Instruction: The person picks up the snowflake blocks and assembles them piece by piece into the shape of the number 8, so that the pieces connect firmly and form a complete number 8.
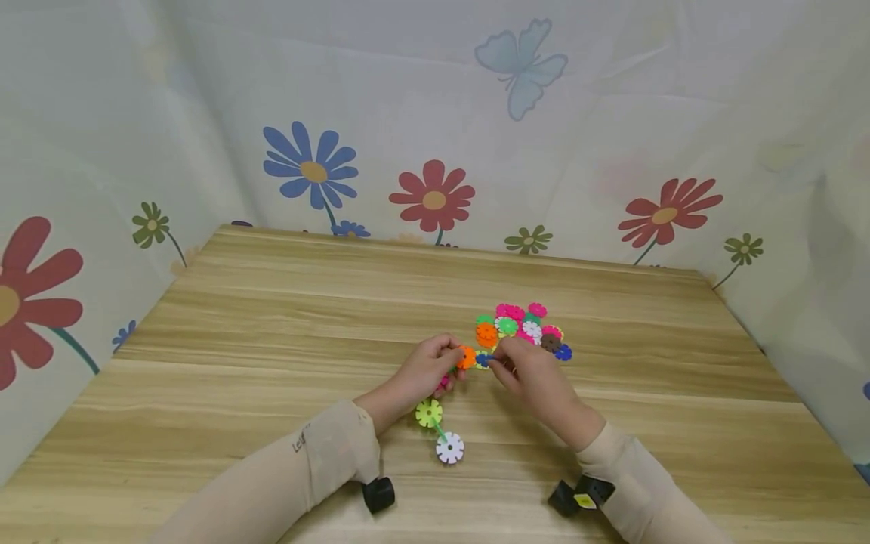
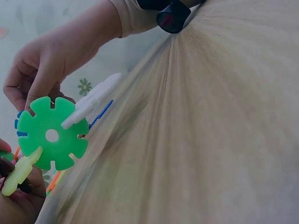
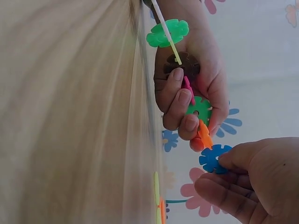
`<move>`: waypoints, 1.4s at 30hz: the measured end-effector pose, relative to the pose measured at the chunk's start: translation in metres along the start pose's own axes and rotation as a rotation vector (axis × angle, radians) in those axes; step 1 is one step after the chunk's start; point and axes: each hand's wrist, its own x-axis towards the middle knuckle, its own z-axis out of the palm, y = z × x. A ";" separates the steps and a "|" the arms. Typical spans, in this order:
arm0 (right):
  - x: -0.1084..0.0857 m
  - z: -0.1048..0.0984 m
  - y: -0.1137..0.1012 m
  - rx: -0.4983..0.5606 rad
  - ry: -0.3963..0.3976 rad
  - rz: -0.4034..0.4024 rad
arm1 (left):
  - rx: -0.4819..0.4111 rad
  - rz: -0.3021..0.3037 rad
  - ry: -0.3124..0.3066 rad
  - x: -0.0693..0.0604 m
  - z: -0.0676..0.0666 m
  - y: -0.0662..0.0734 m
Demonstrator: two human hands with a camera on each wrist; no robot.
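The chain of notched discs, held over the table, looks light and stiff, probably slick plastic best taken by the rims near its joints. The left hand curls round several links; the right hand pinches a blue disc at the orange end.

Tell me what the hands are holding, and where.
The left hand holds the disc chain near its orange disc; the right hand pinches the blue disc by its edge.
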 end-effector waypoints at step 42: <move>0.000 0.009 0.006 0.296 -0.063 0.054 | -0.025 -0.022 -0.054 0.000 0.002 0.000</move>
